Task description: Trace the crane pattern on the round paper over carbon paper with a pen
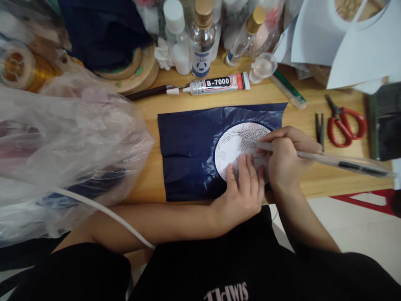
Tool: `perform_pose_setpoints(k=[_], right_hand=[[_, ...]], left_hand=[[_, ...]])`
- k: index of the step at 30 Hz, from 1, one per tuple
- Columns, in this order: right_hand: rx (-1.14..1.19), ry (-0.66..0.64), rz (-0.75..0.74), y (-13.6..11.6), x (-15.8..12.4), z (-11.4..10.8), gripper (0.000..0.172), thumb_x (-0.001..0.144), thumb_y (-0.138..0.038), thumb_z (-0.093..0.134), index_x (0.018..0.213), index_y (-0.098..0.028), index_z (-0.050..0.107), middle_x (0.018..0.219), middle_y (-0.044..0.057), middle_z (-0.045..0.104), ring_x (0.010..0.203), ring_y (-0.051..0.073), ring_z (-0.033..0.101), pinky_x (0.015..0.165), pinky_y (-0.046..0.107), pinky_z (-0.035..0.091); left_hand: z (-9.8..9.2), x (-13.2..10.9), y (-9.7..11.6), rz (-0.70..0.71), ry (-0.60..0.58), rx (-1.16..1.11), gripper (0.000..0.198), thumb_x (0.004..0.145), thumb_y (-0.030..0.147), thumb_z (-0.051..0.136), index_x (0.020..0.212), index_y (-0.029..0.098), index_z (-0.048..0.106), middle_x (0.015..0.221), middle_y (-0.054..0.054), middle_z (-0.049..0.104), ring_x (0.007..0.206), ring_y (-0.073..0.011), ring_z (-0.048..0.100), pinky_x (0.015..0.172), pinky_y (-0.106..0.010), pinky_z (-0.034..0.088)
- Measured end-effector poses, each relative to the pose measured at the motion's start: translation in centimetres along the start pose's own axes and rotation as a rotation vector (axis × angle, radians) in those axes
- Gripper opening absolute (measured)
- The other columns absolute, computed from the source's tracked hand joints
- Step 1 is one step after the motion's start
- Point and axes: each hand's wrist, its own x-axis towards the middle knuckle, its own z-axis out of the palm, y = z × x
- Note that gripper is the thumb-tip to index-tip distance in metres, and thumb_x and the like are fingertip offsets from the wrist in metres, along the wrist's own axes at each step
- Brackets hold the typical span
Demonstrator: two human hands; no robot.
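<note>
Head view | right fingers (279, 134) clamped on pen (326, 158) | left fingers (244, 173) slightly apart, resting on patterned disc (228, 147) over blue sheet (188, 142) | advisable: light, even strokes, disc pinned flat

Site appears to be a craft workspace; home or workshop could not be determined. Evidence noted: wooden table (338, 169) bearing glue tube (219, 83), small bottles (201, 50), scissors (344, 120), spool (29, 69) and line drawing (231, 145).
</note>
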Motion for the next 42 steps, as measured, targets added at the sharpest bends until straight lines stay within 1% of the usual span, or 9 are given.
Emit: perform_pose_setpoints(k=[3,13,21,27,36,38,42], right_hand=[[0.011,0.015,0.006,0.02,-0.02,0.1,0.025,0.065,-0.007,0.043,0.055,-0.021,0.061,0.05,-0.005,0.058,0.041,0.008,0.051,0.038,0.019,0.035],[0.014,-0.053,-0.02,0.2,0.16,0.12,0.024,0.066,-0.007,0.044,0.057,-0.021,0.062,0.052,-0.004,0.059,0.043,0.009,0.05,0.041,0.021,0.037],[0.028,-0.034,-0.01,0.29,0.12,0.14,0.026,0.067,-0.005,0.043,0.057,-0.021,0.061,0.051,-0.004,0.056,0.042,0.008,0.05,0.038,0.02,0.034],[-0.008,-0.021,-0.043,0.28,0.15,0.1,0.026,0.066,-0.005,0.043,0.055,-0.021,0.061,0.049,-0.004,0.056,0.04,0.008,0.049,0.038,0.02,0.035],[0.011,-0.052,-0.066,0.32,0.09,-0.05,0.026,0.067,-0.004,0.043,0.056,-0.021,0.061,0.049,-0.005,0.056,0.042,0.008,0.051,0.039,0.02,0.036],[-0.016,-0.055,-0.046,0.25,0.07,-0.1,0.026,0.067,-0.005,0.042,0.057,-0.021,0.061,0.049,-0.005,0.056,0.042,0.009,0.051,0.04,0.021,0.037],[-0.022,-0.012,0.006,0.17,0.05,-0.08,0.025,0.066,-0.006,0.043,0.056,-0.021,0.06,0.05,-0.005,0.057,0.041,0.009,0.051,0.039,0.021,0.036]], left_hand=[[0.0,0.0,0.02,0.004,0.001,-0.002,0.069,0.096,0.055,0.03,0.128,-0.002,0.054,0.124,-0.028,0.059,0.114,-0.0392,0.059,0.087,-0.048,0.05],[-0.04,0.02,0.0,0.008,-0.01,-0.001,0.07,0.097,0.055,0.029,0.127,-0.003,0.055,0.125,-0.028,0.059,0.115,-0.0391,0.059,0.087,-0.047,0.052],[-0.04,0.02,-0.08,0.005,0.003,-0.004,0.07,0.097,0.055,0.03,0.127,-0.003,0.054,0.124,-0.028,0.059,0.114,-0.0386,0.06,0.086,-0.047,0.051],[-0.1,0.01,-0.06,0.005,-0.006,-0.006,0.071,0.097,0.057,0.03,0.127,-0.002,0.055,0.125,-0.028,0.059,0.114,-0.0387,0.06,0.086,-0.047,0.051],[-0.05,0.0,0.02,0.003,-0.013,-0.006,0.07,0.096,0.056,0.03,0.128,-0.002,0.054,0.125,-0.028,0.059,0.115,-0.0387,0.059,0.087,-0.046,0.052],[0.02,0.0,0.09,-0.002,-0.005,-0.006,0.07,0.096,0.056,0.031,0.128,-0.002,0.054,0.125,-0.028,0.059,0.115,-0.0392,0.059,0.087,-0.047,0.051],[0.16,-0.01,0.14,-0.001,0.006,-0.006,0.07,0.096,0.056,0.032,0.128,-0.002,0.054,0.124,-0.029,0.059,0.114,-0.0397,0.059,0.087,-0.049,0.051]])
